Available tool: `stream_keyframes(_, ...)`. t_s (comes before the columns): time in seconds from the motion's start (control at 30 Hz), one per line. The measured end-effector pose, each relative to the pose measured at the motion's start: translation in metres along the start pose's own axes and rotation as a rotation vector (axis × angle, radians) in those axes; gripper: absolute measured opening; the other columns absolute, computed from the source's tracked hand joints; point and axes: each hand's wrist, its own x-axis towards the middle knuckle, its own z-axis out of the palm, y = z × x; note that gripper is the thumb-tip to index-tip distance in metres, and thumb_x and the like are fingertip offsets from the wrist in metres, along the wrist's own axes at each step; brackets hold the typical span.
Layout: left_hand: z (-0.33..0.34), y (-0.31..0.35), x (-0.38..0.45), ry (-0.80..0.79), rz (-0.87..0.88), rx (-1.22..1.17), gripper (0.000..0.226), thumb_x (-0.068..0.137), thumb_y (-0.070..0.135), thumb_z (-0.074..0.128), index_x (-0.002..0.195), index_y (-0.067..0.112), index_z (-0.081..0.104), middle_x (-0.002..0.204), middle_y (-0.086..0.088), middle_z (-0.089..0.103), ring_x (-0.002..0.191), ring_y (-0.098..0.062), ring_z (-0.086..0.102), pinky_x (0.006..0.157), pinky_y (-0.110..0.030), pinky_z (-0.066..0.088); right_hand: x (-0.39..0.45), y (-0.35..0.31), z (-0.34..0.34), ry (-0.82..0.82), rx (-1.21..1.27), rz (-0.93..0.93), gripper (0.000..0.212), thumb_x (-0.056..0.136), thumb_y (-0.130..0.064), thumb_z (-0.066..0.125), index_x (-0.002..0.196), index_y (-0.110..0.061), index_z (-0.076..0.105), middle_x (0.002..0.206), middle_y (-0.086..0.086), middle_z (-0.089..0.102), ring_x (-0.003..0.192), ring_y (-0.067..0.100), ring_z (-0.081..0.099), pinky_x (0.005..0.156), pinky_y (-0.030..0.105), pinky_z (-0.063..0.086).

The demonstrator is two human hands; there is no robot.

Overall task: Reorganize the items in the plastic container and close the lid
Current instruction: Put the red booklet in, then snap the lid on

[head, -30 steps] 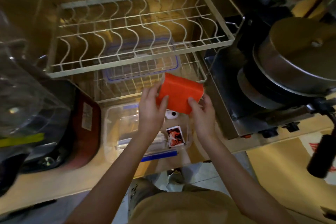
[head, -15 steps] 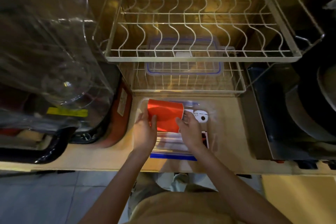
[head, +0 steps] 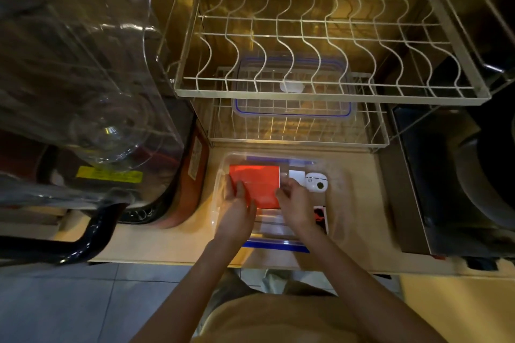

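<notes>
A clear plastic container [head: 333, 166] with blue clips stands on the wooden counter below a wire rack. An orange-red box [head: 257, 181] lies in its far left part. My left hand [head: 237, 203] rests on the box's left side, thumb on top. My right hand [head: 295, 203] is at the box's right edge, fingers loosely curled, barely touching it. To the right of the box in the container are a small white card [head: 296, 175] and a white round-cornered device [head: 316, 181]. A red-and-black picture card [head: 320, 217] lies at the near right. The clear blue-rimmed lid [head: 292, 113] rests on the rack's lower tier.
A two-tier white wire dish rack [head: 328, 95] overhangs the counter behind the container. At the left stand a large clear plastic bin [head: 78, 69] and a dark red appliance [head: 192, 175]. Dark metal cookware [head: 459, 170] fills the right side.
The orange-red box has gone down from above the container to lie inside its far left part, both hands following it. My right hand has loosened at the box's edge.
</notes>
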Motion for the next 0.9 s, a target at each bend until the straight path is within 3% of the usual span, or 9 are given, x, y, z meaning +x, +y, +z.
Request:
stream_keyframes(0.13,0.005,-0.005,0.0,-0.024,0.052,0.015,0.073,0.096,0.019,0.039,0.145,0.013,-0.015,0.154,-0.015,-0.023,0.14,-0.034,0.025,0.109,-0.035,0.036,-0.002,0.003,-0.002,0.011,0.068,-0.006,0.026,0.088,0.0,0.056,0.113,-0.007,0.062,0.108,0.01,0.07,0.099,0.02,0.065,0.09,0.036,0.053)
stream_keyframes(0.2,0.007,-0.006,0.002,-0.048,0.064,0.025,0.078,0.095,0.02,0.04,0.142,0.016,-0.023,0.153,-0.013,-0.027,0.144,-0.035,0.01,0.114,-0.042,0.03,-0.004,0.007,-0.003,-0.001,0.061,-0.027,0.023,0.087,-0.001,0.058,0.11,-0.006,0.061,0.101,0.009,0.07,0.094,0.02,0.066,0.086,0.034,0.054)
stream_keyframes(0.33,0.009,0.0,0.003,-0.057,0.041,0.112,0.082,0.094,0.022,0.041,0.139,0.009,-0.026,0.152,-0.017,-0.028,0.142,-0.035,-0.018,0.119,-0.045,0.015,-0.003,0.006,-0.003,0.042,0.039,-0.024,0.02,0.087,0.001,0.058,0.107,-0.001,0.055,0.081,0.001,0.062,0.083,0.018,0.059,0.067,0.016,0.045)
stream_keyframes(0.43,0.012,0.004,0.003,-0.032,0.031,0.136,0.083,0.093,0.023,0.042,0.14,0.006,-0.024,0.152,-0.019,-0.025,0.142,-0.037,-0.018,0.119,-0.044,0.006,-0.004,0.001,-0.007,-0.026,-0.057,-0.036,0.018,0.088,-0.001,0.056,0.106,-0.002,0.055,0.093,0.011,0.065,0.088,0.022,0.061,0.074,0.023,0.047)
stream_keyframes(0.53,0.011,0.001,0.001,0.0,0.045,0.133,0.079,0.094,0.025,0.04,0.142,0.01,-0.02,0.154,-0.014,-0.023,0.143,-0.032,-0.016,0.12,-0.043,0.001,-0.011,-0.002,-0.027,-0.104,-0.211,-0.112,0.021,0.09,-0.006,0.053,0.109,-0.01,0.058,0.101,0.009,0.067,0.096,0.022,0.063,0.082,0.031,0.051)
stream_keyframes(0.67,0.009,-0.004,-0.005,0.023,0.113,0.204,0.068,0.094,0.035,0.034,0.146,0.02,-0.008,0.157,-0.011,-0.015,0.145,-0.029,-0.013,0.119,-0.043,-0.002,-0.023,0.004,-0.064,0.3,-0.615,-0.35,0.045,0.086,-0.006,0.056,0.13,-0.014,0.05,0.134,0.008,0.051,0.129,0.025,0.042,0.108,0.036,0.034)
stream_keyframes(0.73,0.011,-0.004,-0.006,0.008,0.117,0.268,0.068,0.093,0.041,0.034,0.146,0.022,-0.004,0.156,-0.012,-0.016,0.144,-0.029,-0.014,0.118,-0.044,0.0,-0.022,0.01,-0.074,0.382,-0.618,-0.236,0.057,0.087,-0.003,0.054,0.141,-0.011,0.035,0.144,0.012,0.041,0.134,0.029,0.034,0.111,0.039,0.03)
stream_keyframes(0.83,0.012,-0.002,-0.004,-0.008,0.101,0.34,0.071,0.094,0.04,0.038,0.146,0.022,-0.006,0.156,-0.01,-0.02,0.144,-0.027,-0.017,0.118,-0.043,0.001,-0.014,0.018,-0.082,0.215,-0.463,-0.012,0.063,0.095,-0.007,0.042,0.149,-0.017,0.012,0.148,0.011,0.036,0.127,0.028,0.043,0.1,0.039,0.041)
stream_keyframes(0.9,0.011,-0.002,-0.004,-0.015,0.104,0.363,0.072,0.093,0.04,0.038,0.146,0.022,-0.007,0.156,-0.009,-0.021,0.143,-0.026,-0.019,0.119,-0.042,0.002,-0.014,0.024,-0.085,0.142,-0.415,-0.026,0.064,0.097,-0.01,0.039,0.15,-0.023,0.005,0.148,0.009,0.036,0.121,0.027,0.05,0.095,0.039,0.045)
